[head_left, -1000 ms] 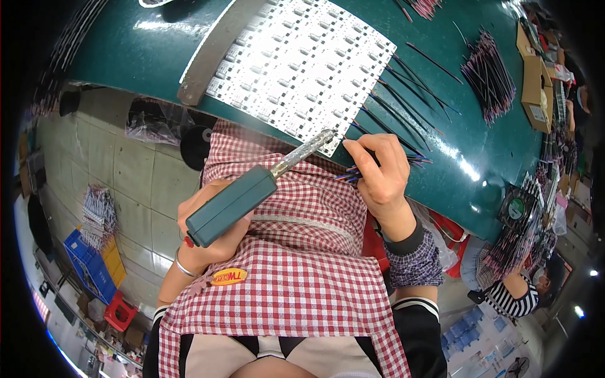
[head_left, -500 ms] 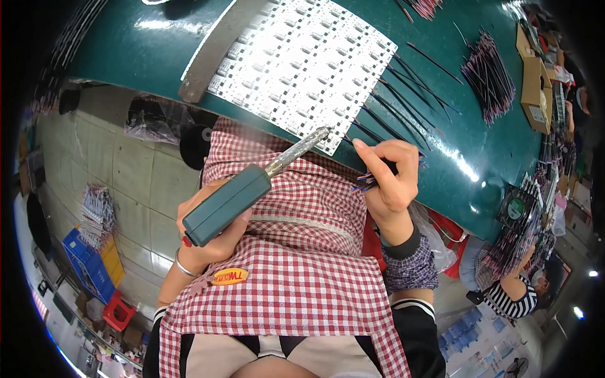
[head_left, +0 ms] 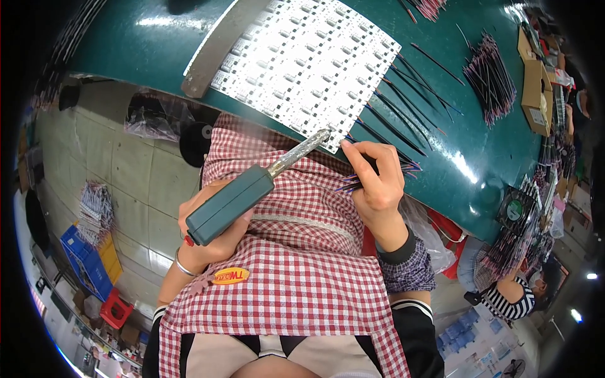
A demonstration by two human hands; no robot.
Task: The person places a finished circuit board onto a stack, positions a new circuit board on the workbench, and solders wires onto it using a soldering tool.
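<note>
Plainly, the board (head_left: 318,57) is a flat white sheet, glaring under the light, with rows of small dark and silvery parts spread evenly across it. It lies aslant on the green table (head_left: 138,53), one corner pointing toward the person at the table's near edge. A grey-brown bar (head_left: 217,53) runs along its left side. Over the near corner sits the tip of the iron (head_left: 231,205), which has a dark green, boxy handle and a worn metal barrel; whether the tip touches the board, I cannot tell. The left hand (head_left: 217,247) is wrapped around that handle, below and left of the board. The right hand (head_left: 380,186) is just beside the same corner, on its right, thumb and forefinger nearly together, while a bundle (head_left: 348,184) of thin dark wires is held in the palm, ends poking out on both sides. What the fingertips themselves pinch is too small to make out. Along the board's right edge, several dark wires (head_left: 403,123) fan out across the table. Farther right lies a thick pile (head_left: 490,79) of similar wires, near a cardboard box (head_left: 535,94). A red checked apron (head_left: 283,290) covers the person's lap. Low on the left stand a blue crate (head_left: 88,261) and a red stool (head_left: 115,309); at far right is a co-worker (head_left: 517,299) in stripes.
</note>
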